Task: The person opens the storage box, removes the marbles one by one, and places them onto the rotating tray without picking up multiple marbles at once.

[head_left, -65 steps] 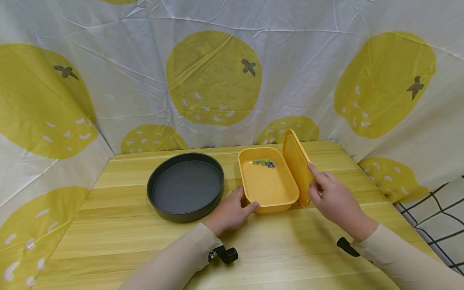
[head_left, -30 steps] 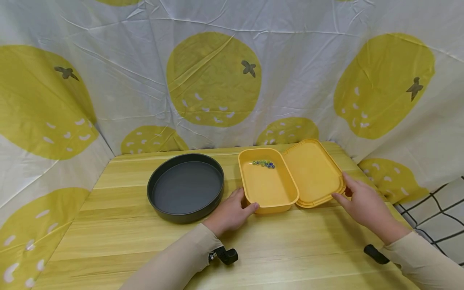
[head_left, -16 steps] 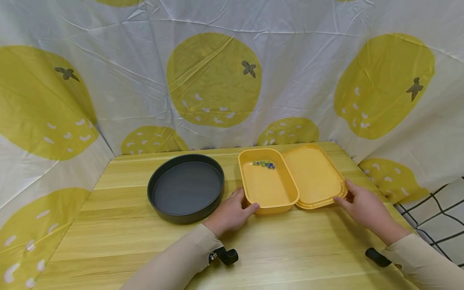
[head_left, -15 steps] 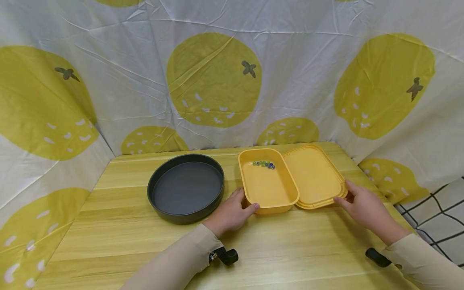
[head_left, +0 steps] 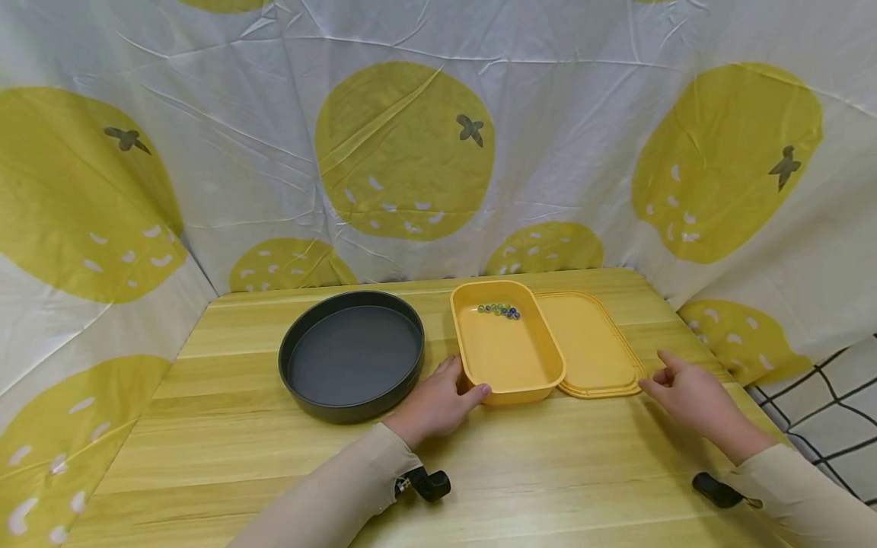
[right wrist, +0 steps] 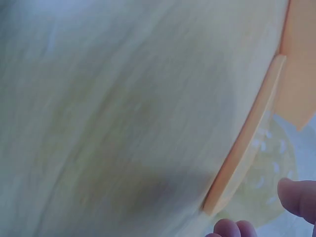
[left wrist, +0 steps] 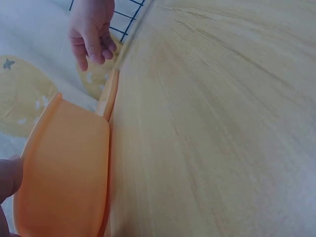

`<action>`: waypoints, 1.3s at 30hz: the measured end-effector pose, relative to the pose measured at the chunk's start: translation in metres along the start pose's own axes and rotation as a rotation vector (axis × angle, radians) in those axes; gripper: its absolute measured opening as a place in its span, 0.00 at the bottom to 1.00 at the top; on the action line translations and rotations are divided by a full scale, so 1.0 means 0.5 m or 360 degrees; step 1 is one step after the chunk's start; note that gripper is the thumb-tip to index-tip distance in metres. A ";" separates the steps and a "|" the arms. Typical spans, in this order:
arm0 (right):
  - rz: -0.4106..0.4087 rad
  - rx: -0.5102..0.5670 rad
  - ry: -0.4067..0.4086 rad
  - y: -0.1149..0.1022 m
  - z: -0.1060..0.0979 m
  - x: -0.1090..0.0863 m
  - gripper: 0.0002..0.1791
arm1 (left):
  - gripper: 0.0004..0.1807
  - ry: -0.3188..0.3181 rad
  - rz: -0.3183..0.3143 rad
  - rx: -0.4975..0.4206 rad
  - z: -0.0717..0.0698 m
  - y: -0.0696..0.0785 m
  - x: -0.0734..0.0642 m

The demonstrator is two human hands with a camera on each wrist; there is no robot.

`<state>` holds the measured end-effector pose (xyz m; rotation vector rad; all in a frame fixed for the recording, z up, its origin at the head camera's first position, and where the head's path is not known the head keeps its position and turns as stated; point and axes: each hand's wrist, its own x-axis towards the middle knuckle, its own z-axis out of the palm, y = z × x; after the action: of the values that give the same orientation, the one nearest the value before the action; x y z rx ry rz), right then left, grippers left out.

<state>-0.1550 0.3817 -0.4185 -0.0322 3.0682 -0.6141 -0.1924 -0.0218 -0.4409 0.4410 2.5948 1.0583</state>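
Observation:
My left hand [head_left: 438, 403] holds the near left corner of a yellow rectangular plastic box [head_left: 510, 396], its thumb [left wrist: 10, 177] at the rim and its fingers along the left side. Several blue and yellow-green glass marbles [head_left: 505, 310] lie in a row toward the box's far end. Flat on the table, just right of the box, is its yellow lid [head_left: 596, 342]. My right hand [head_left: 692, 396] hovers by the lid's near right corner, thumb and fingers apart with nothing between them; the left wrist view also shows it above the lid.
A dark grey round baking pan [head_left: 352, 354] stands on the wooden table [head_left: 226, 449] left of the box, near my left hand. A white cloth with yellow fruit print [head_left: 404, 152] hangs behind the table. A black wire grid [head_left: 832, 403] is at the right.
My right hand lowered the lid from upright to flat beside the box, then let go of it. The left hand, box, marbles and pan have stayed in place.

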 end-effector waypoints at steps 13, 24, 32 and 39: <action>0.0018 0.0062 -0.0024 -0.017 -0.008 0.009 0.44 | 0.46 -0.0008 0.0020 0.0039 -0.021 0.012 -0.022; -0.0041 0.0046 -0.0005 -0.048 -0.024 0.037 0.43 | 0.45 0.0176 0.0208 0.0203 -0.136 -0.014 -0.090; -0.0111 0.0021 0.0033 -0.081 -0.032 0.057 0.41 | 0.45 0.0305 0.0053 0.0326 -0.234 -0.095 -0.119; -0.0152 0.0028 0.0036 -0.110 -0.035 0.078 0.41 | 0.45 0.0405 -0.0074 0.0458 -0.300 -0.175 -0.140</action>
<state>-0.1933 0.3366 -0.3816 -0.1735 3.0975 -0.6499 -0.2018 -0.2015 -0.3896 0.3250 2.9842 0.7704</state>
